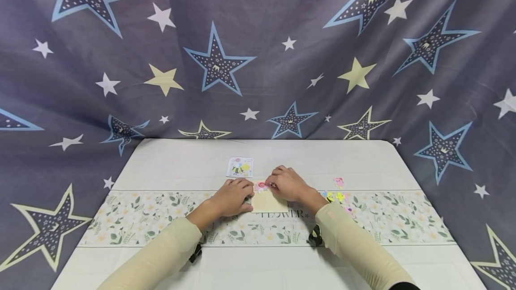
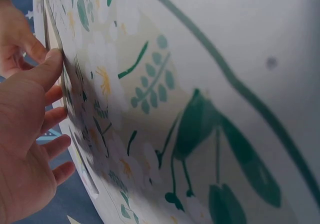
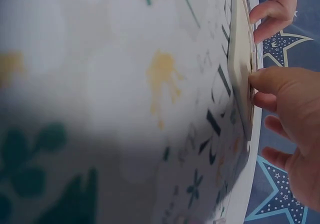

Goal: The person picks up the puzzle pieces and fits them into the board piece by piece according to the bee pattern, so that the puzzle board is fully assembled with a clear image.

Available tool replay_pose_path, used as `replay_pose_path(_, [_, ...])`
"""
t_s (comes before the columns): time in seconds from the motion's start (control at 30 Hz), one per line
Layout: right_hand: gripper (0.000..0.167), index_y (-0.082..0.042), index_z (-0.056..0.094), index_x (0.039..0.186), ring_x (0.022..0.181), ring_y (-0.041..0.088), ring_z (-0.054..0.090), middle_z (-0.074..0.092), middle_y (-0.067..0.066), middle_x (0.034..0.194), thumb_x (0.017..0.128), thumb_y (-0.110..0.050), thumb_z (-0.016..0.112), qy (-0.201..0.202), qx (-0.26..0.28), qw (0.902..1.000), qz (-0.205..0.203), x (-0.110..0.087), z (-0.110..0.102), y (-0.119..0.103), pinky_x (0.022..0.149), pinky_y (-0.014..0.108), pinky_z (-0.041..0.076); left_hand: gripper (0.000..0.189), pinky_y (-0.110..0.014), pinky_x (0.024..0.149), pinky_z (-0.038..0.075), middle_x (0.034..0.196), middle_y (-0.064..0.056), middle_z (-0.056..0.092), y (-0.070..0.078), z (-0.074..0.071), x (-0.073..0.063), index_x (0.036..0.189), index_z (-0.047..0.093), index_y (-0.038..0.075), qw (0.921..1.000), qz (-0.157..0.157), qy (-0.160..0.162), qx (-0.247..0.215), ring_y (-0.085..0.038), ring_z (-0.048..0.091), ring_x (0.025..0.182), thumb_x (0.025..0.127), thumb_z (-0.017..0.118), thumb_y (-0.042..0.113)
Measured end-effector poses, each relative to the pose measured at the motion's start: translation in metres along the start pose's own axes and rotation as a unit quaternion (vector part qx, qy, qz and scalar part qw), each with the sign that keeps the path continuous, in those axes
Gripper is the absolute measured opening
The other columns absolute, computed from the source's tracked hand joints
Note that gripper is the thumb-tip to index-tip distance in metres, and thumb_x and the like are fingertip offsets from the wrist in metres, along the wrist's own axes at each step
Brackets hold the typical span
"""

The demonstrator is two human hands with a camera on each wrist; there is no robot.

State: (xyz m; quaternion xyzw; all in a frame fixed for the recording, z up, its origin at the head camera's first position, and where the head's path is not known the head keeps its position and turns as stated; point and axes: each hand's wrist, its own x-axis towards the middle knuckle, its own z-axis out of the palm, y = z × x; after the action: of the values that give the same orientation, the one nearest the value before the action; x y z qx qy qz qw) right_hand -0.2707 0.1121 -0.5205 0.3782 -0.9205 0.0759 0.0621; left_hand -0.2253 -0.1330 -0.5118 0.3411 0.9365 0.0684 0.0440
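Observation:
A pale wooden puzzle board [image 1: 268, 202] lies on the table, with pink puzzle pieces [image 1: 261, 186] along its far edge. My left hand [image 1: 234, 197] holds the board by its left side, thumb near the front corner and fingers further back. In the left wrist view, the left thumb [image 2: 50, 66] touches the board's edge. My right hand [image 1: 289, 184] reaches over the board's far right part and pinches a small puzzle piece [image 1: 273, 185], mostly hidden by the fingers. From the right wrist, the right thumb [image 3: 270, 79] shows against the board's upper face.
A picture card with a bee [image 1: 240, 167] lies behind the board. Loose puzzle pieces [image 1: 340, 197], yellow, pink and blue, are scattered to the right, one pink piece [image 1: 338, 182] further back. A floral strip [image 1: 161, 205] crosses the white table; a star-patterned curtain [image 1: 258, 57] hangs behind.

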Motion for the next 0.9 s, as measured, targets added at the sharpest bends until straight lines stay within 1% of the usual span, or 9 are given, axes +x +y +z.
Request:
replay_pose_path(0.23, [0.010,-0.024,0.078,0.102,0.112,0.021,0.062,0.072,-0.004,0.104,0.096,-0.024,0.070,0.000,-0.016,0.9998,0.013,0.001,-0.004,-0.004,0.090,0.044,0.052,0.039,-0.054,0.108,0.041,0.145,-0.005,0.057,0.000,-0.001,0.000,0.121,0.066,0.018,1.0000,0.003,0.004,0.004,-0.028,0.049,0.139,0.095,0.069,0.047])
replay_pose_path(0.43, [0.012,-0.025,0.078,0.104,0.113,0.021,0.061,0.071,-0.004,0.107,0.097,-0.026,0.069,-0.018,-0.020,0.9994,0.019,0.001,-0.006,-0.005,0.090,0.044,0.052,0.039,-0.055,0.108,0.041,0.144,-0.006,0.057,0.000,-0.002,0.001,0.121,0.067,0.017,1.0000,0.002,0.004,-0.003,-0.029,0.049,0.139,0.094,0.070,0.046])
replay_pose_path(0.53, [0.014,-0.024,0.077,0.108,0.112,0.022,0.062,0.070,-0.002,0.108,0.097,-0.025,0.068,-0.020,0.002,0.9997,0.011,0.000,-0.008,-0.003,0.090,0.044,0.053,0.039,-0.056,0.108,0.041,0.144,-0.006,0.057,0.000,-0.002,0.001,0.121,0.066,0.017,1.0000,0.001,0.004,-0.007,-0.029,0.049,0.139,0.094,0.071,0.045])
replay_pose_path(0.7, [0.019,-0.019,0.076,0.114,0.111,0.023,0.064,0.072,-0.001,0.111,0.097,-0.020,0.069,-0.014,0.067,0.9976,0.008,-0.005,-0.009,0.003,0.093,0.043,0.054,0.038,-0.055,0.108,0.041,0.145,-0.006,0.056,-0.002,0.000,0.001,0.120,0.066,0.018,1.0000,0.003,0.000,-0.003,-0.029,0.049,0.139,0.095,0.070,0.046])
replay_pose_path(0.8, [0.020,-0.017,0.076,0.115,0.109,0.022,0.064,0.073,-0.001,0.111,0.096,-0.018,0.068,-0.008,0.078,0.9968,0.014,-0.010,-0.011,0.010,0.096,0.042,0.053,0.038,-0.055,0.109,0.040,0.146,-0.005,0.056,-0.002,0.001,0.001,0.121,0.066,0.019,1.0000,0.002,-0.002,-0.004,-0.029,0.048,0.140,0.095,0.069,0.047])
replay_pose_path(0.9, [0.022,-0.016,0.075,0.117,0.110,0.023,0.065,0.072,0.001,0.112,0.096,-0.018,0.069,-0.002,0.072,0.9972,0.020,-0.017,-0.014,0.018,0.098,0.042,0.052,0.040,-0.055,0.110,0.040,0.147,-0.005,0.055,-0.002,0.002,0.001,0.123,0.066,0.018,1.0000,0.001,-0.004,-0.007,-0.029,0.048,0.141,0.095,0.069,0.047])
